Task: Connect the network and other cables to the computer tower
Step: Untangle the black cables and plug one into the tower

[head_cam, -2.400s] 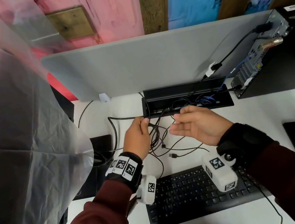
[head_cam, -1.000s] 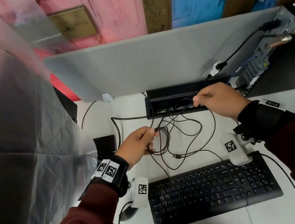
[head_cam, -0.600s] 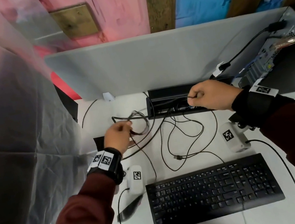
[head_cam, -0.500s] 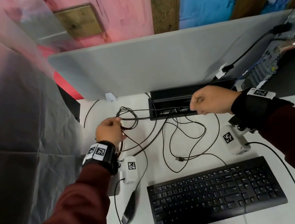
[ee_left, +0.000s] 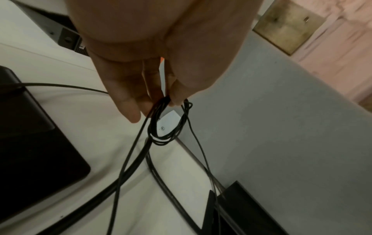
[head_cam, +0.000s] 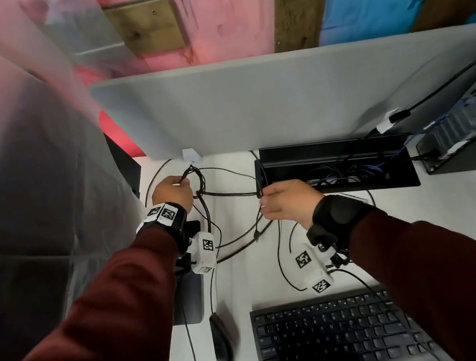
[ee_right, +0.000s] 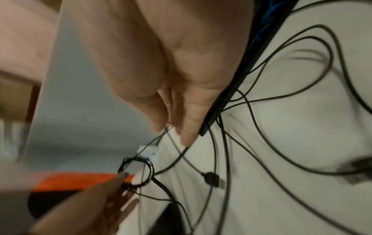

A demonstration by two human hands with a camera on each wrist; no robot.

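My left hand is raised at the back left of the desk and pinches a small coil of black cable between thumb and fingers. From the coil strands run right toward the black cable tray. My right hand is at the tray's left end and pinches a thin black cable that leads to the coil. A loose USB plug lies on the desk below it. The computer tower lies at the far right, rear ports facing me, with a black and a blue cable plugged in.
A black keyboard sits at the front, a black mouse to its left beside a dark pad. A grey divider panel closes the back. Clear plastic sheeting hangs at the left. Loose cable loops cover the desk's middle.
My left hand has carried the coil up and to the back left. My right hand has moved left from the tray's middle to its left end.
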